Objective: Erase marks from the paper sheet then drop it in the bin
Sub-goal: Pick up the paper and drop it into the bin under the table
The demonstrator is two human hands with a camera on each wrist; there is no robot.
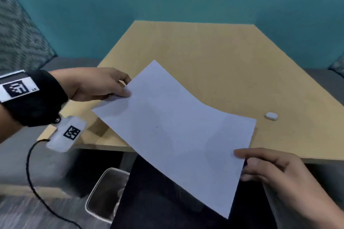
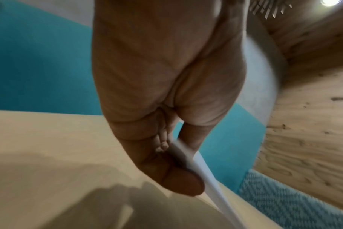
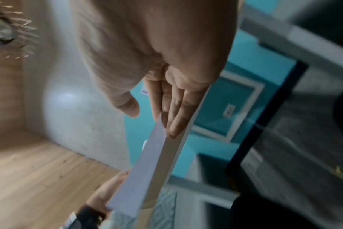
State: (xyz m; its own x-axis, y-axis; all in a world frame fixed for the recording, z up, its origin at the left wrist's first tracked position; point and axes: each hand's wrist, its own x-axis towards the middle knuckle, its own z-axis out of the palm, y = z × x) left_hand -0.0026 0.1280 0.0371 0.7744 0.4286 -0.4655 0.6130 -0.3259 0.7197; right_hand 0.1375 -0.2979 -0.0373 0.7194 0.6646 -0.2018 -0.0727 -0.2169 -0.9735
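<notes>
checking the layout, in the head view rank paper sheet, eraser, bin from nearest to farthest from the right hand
1. paper sheet: pinched by the right hand at its near right edge.
2. eraser: on the table, beyond the hand.
3. bin: on the floor, far left.

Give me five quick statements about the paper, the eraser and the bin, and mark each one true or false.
1. Both hands hold the paper sheet: left hand, right hand. True.
2. The eraser is pinched in the right hand. False; it lies on the table, apart from the sheet.
3. The sheet lies flat on the table. False; it is lifted, partly past the table's near edge.
4. The bin stands on the floor below the table's near edge. True.
5. The sheet is crumpled into a ball. False; it is whole, gently bowed.
</notes>
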